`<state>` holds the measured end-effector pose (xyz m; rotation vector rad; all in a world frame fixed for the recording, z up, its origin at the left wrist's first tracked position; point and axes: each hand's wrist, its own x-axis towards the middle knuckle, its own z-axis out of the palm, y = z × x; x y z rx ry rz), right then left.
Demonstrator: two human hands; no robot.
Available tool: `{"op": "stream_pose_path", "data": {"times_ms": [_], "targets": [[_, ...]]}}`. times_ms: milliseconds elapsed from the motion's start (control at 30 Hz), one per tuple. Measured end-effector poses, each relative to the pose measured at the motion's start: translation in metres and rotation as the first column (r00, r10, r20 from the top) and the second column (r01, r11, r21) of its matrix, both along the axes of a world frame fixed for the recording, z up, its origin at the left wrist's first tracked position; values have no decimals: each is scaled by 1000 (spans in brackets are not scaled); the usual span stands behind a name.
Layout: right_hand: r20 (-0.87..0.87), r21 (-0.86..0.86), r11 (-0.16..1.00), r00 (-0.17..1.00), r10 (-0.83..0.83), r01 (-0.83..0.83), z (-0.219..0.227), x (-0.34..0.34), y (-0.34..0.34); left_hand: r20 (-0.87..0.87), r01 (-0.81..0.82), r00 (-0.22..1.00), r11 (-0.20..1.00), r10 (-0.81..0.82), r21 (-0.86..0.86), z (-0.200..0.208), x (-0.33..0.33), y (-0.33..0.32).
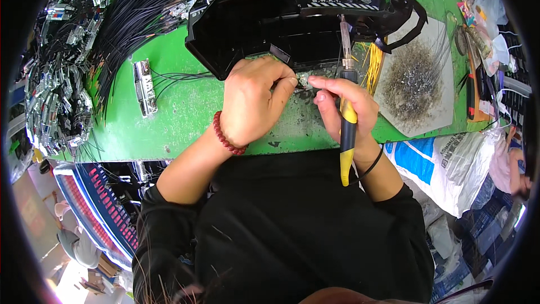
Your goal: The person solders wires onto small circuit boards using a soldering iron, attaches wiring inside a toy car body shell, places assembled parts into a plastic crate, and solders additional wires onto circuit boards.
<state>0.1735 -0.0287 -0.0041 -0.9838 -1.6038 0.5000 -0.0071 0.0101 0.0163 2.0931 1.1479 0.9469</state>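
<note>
My right hand [357,104] holds a soldering iron [347,129] with a yellow and black handle, its metal tip pointing away from me toward a black plastic toy-car body [253,28]. The index finger of that hand stretches toward a small silvery part [304,80] at my left fingertips. My left hand [256,95], with a red bead bracelet [222,135] at the wrist, is closed in a pinch beside the near edge of the car body. What exactly it pinches is too small to make out. Thin black wires run left from there to a small chrome-coloured module [145,88].
A bundle of black wires [126,22] and a heap of silvery modules [62,73] lie at the left. Yellow wires [372,65] lie beside a pale board [436,115] bearing dark grey debris [413,81]. Tools with orange-black handles [471,93] rest at the table's right edge.
</note>
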Motion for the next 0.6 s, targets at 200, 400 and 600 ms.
{"op": "stream_pose_path", "data": {"times_ms": [200, 400, 600], "targets": [[135, 5, 997, 988, 78, -80, 0, 8, -4, 13, -10, 1000, 1000, 10, -29, 1, 0, -1], [109, -107, 987, 985, 131, -120, 3, 6, -3, 49, 15, 999, 999, -13, -44, 2, 0, 0], [-132, -293, 951, 989, 61, -97, 0, 3, -3, 28, 23, 999, 997, -25, 78, -5, 3, -2]]}}
